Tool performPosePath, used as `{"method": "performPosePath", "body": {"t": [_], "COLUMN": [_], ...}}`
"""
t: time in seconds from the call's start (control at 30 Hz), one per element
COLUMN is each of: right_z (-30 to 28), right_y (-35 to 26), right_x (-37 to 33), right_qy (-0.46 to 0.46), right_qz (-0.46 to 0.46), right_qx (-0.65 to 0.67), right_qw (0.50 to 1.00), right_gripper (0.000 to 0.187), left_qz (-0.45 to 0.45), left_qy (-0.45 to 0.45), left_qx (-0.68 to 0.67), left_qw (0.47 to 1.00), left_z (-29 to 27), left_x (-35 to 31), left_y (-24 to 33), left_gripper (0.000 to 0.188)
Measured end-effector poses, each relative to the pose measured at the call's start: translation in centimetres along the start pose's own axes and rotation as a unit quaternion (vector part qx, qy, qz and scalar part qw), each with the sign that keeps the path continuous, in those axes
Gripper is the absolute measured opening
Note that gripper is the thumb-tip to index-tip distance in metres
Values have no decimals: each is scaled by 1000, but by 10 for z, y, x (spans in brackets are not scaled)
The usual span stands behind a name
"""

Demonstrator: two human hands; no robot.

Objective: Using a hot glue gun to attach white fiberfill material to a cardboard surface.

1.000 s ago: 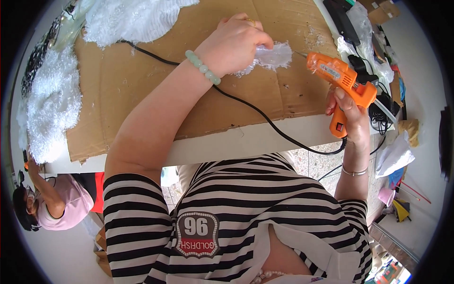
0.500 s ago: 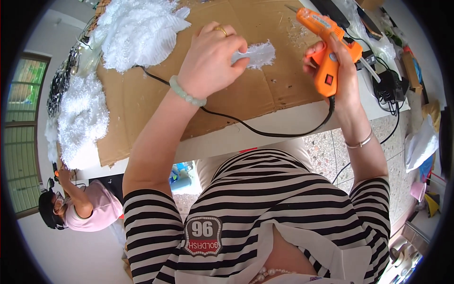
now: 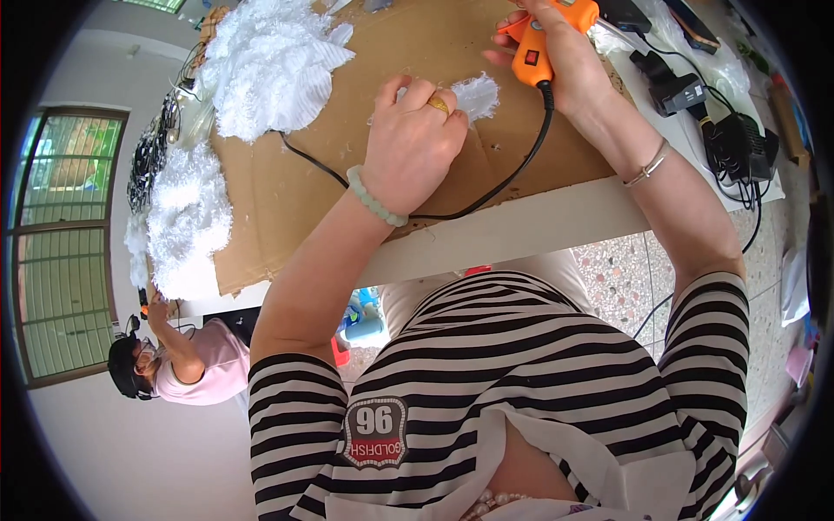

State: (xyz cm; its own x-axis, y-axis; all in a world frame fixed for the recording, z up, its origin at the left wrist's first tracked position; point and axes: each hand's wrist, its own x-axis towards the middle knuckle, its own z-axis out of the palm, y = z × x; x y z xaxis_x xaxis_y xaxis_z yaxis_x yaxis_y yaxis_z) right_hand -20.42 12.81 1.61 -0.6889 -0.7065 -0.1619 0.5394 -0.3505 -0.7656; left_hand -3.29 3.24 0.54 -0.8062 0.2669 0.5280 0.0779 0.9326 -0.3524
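Observation:
My right hand (image 3: pixel 569 62) is wrapped round the handle of an orange glue gun (image 3: pixel 532 62); the gun's nozzle lies beyond the upper edge of the view. From the handle's end a black cord (image 3: pixel 486 205) loops down and left, passing by my left wrist. My left hand (image 3: pixel 419 130), with fingers curled, is closed on a small white fringed piece of fabric (image 3: pixel 477 95). Part of that piece sticks out beyond the fingers, just above the cardboard (image 3: pixel 408 52); the fingertips themselves are hidden from view.
Heaps of white fluffy fabric pieces (image 3: pixel 269 69) lie at the far left, with more white fluff (image 3: pixel 187 226) nearer. Black adapters and cables (image 3: pixel 738 148) crowd the table's right side. A person in pink (image 3: pixel 200 365) works at the left.
My right hand has carried the glue gun left and farther away, bringing its cord along. My left hand has turned knuckles-up over the white piece. The whole view has shifted a little.

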Motion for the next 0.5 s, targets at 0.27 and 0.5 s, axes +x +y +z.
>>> {"method": "performPosePath", "body": {"t": [0.27, 0.5], "right_z": [-13, -10], "right_y": [12, 14], "right_x": [-2, -6], "right_qy": [-58, -61], "right_qz": [-10, -11], "right_qx": [-68, -108], "right_qw": [996, 992], "right_gripper": [27, 26], "left_qz": [-154, -235], "left_qy": [-6, -42], "left_qx": [-152, -139], "left_qw": [976, 961], "left_z": [2, 10], "left_x": [-2, -2], "left_y": [-7, -15], "left_gripper": [9, 7]}}
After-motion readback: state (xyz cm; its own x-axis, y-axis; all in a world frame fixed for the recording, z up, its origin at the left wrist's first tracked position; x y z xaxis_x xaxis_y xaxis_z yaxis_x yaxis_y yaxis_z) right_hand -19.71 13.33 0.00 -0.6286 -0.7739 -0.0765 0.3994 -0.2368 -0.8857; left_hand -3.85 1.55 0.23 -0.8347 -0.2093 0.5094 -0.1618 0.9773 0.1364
